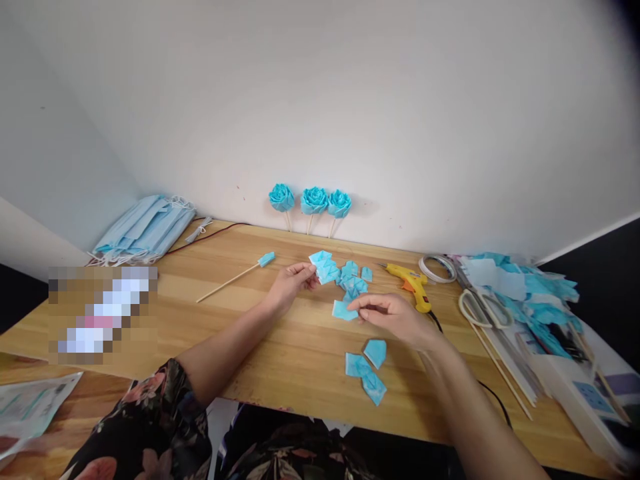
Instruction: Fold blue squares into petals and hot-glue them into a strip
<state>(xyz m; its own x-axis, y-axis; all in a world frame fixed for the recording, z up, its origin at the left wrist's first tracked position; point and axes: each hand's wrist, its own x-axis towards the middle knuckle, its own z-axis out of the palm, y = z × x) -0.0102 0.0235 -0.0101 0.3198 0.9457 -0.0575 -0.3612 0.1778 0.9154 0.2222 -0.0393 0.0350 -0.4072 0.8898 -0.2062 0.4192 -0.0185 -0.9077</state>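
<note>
My left hand [295,283] pinches several blue folded fabric petals [325,267], held just above the wooden table. Between the thumb and fingers of my right hand [393,317] is a single blue petal [344,310], pointed at one end. More loose petals [354,285] lie in a cluster between and beyond my hands. Nearer to me, below my right hand, are a blue petal [375,353] and others beside it [366,377]. A wooden stick [227,283] with a blue wrapped tip [267,259] rests left of my left hand.
Three blue flowers on sticks [315,201] lean against the wall. Stacked face masks [145,230] are at the back left. On the right are a yellow glue gun [410,283] with a cord, a tape roll [438,268], scissors [485,309], sticks [501,370] and blue scraps [535,293].
</note>
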